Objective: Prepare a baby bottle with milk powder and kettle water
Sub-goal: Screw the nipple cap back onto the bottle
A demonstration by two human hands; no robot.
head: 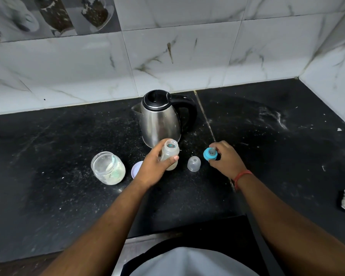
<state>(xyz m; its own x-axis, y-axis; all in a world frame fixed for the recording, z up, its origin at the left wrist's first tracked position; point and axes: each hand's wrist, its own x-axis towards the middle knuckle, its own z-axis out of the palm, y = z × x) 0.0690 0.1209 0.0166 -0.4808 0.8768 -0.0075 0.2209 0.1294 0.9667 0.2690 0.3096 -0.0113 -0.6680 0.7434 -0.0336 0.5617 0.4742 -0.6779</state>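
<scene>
On black speckled counter (pixel 68 196), below marble wall tiles (pixel 187 56), kettle (pixel 159 120) stands.

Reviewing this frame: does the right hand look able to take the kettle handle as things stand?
Probably not yet: the right hand grips the blue teat ring. The path to the kettle handle itself looks free, nothing standing between.

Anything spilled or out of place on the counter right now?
White powdery streaks smear the black stone counter at far right, away from the open glass powder jar. The steel kettle and clear baby bottle stand upright.
</scene>
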